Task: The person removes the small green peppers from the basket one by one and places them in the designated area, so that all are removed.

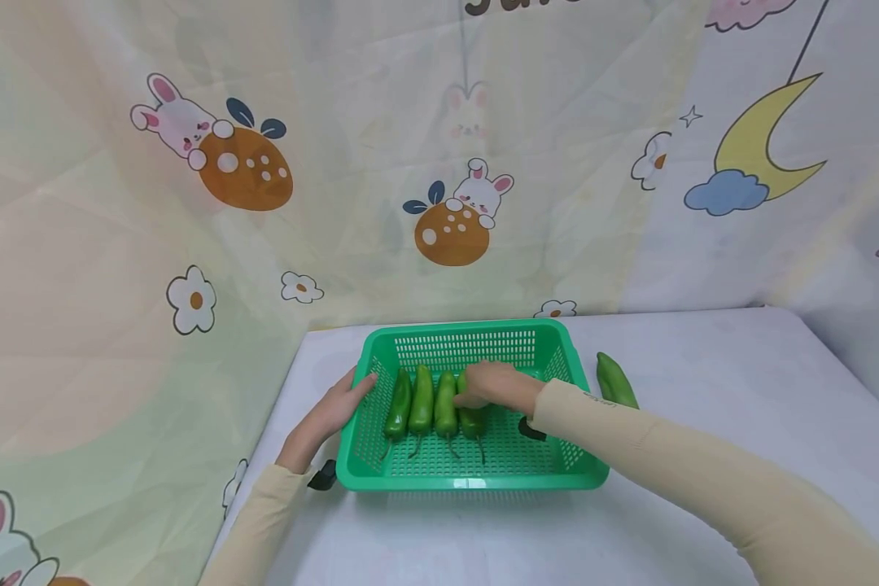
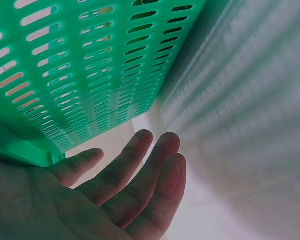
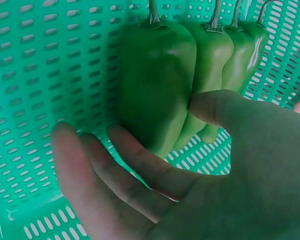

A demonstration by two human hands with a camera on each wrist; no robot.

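Left forearm (image 1: 255, 529) reaching from seven o'clock in the head view, left hand (image 1: 339, 404) pointed to one o'clock, its fingers (image 2: 116, 172) lightly bent, right forearm (image 1: 666, 460) stretched from four o'clock, right hand (image 1: 501, 386) turned toward nine o'clock, thumb (image 3: 217, 107) opposite to curved fingers.

Behind a white table (image 1: 710, 391) a printed cloth (image 1: 359, 228) is hanging, on which two rabbits (image 1: 179, 122) are clinging to spotted brown fruits (image 1: 245, 183), one above and left of the table, one above its far edge; a yellow crescent moon (image 1: 740, 138) is dangling above its far right corner, and soft light is falling across it
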